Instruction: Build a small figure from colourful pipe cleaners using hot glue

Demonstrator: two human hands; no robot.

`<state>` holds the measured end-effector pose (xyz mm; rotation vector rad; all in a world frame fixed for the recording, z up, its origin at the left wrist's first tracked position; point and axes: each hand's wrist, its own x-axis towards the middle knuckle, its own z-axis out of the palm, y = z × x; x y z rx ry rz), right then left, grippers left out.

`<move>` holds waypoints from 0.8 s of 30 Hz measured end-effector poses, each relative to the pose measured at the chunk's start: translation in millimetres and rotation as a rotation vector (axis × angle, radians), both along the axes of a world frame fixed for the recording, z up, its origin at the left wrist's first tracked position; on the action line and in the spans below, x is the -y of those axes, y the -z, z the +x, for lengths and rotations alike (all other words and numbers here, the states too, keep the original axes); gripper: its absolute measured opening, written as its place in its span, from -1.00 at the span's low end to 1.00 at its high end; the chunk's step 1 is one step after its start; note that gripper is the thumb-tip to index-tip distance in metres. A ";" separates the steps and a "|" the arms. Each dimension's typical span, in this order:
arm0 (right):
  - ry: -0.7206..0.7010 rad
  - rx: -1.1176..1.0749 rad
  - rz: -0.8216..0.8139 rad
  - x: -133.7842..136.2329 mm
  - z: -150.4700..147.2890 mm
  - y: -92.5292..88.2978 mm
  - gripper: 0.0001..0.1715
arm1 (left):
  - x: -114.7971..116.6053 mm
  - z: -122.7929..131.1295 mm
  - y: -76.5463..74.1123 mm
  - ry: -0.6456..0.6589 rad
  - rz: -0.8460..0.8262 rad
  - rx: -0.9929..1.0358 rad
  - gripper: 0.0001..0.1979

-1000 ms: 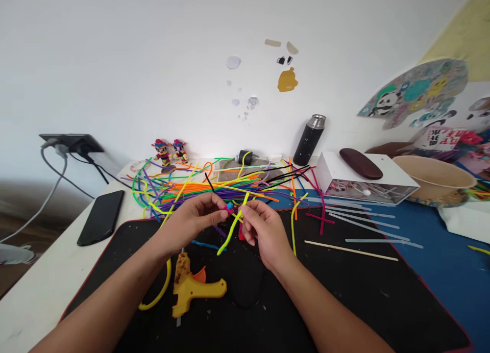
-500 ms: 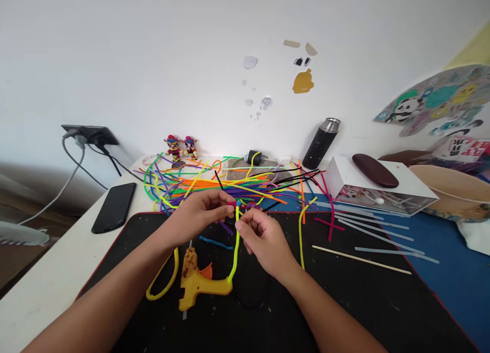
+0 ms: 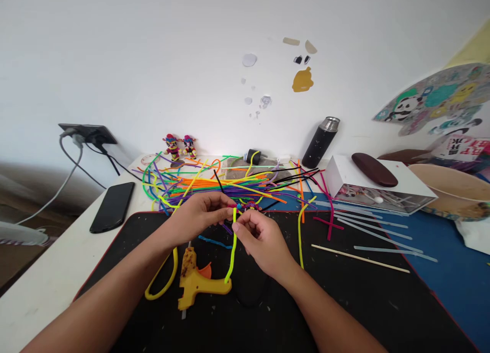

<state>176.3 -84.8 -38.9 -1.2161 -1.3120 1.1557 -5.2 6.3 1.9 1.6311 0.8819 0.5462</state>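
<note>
The glue gun point(image 3: 204, 287) lies nearest, on the black mat point(image 3: 344, 312), its handle pointing right. Above it hangs a yellow-green strip point(image 3: 232, 251), its lower end over the handle; whether the two touch cannot be told. The person's right hand point(image 3: 264, 241) pinches this strip near its upper end between thumb and forefinger. Just beside it, the left hand point(image 3: 209, 210) holds a small pink-and-blue piece point(image 3: 239, 207) at its closed fingertips, the strip's top close against it. A blue strip point(image 3: 214, 242) lies between the gun and the hands; a thin stick point(image 3: 360, 258) lies well to the right.

Beyond the hands spreads a heap of coloured pipe cleaners point(image 3: 225, 185), with a phone point(image 3: 112, 207) to its left and a white box point(image 3: 409, 182) to its right. Farther back, two figures point(image 3: 179, 148) and a black bottle point(image 3: 320, 143) stand near the wall point(image 3: 172, 62).
</note>
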 end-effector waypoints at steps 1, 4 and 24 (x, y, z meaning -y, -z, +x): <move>0.003 -0.008 -0.004 -0.2 0.3 0.1 -0.72 | 0.1 0.1 0.0 0.004 -0.008 0.004 -0.70; 0.004 -0.034 -0.022 -1.1 0.9 -0.3 -0.70 | 0.4 0.2 0.4 0.010 -0.031 0.015 -0.70; -0.065 -0.205 -0.099 -2.5 0.2 -3.1 -0.58 | -0.6 -2.9 -5.3 0.106 -0.200 0.113 -0.67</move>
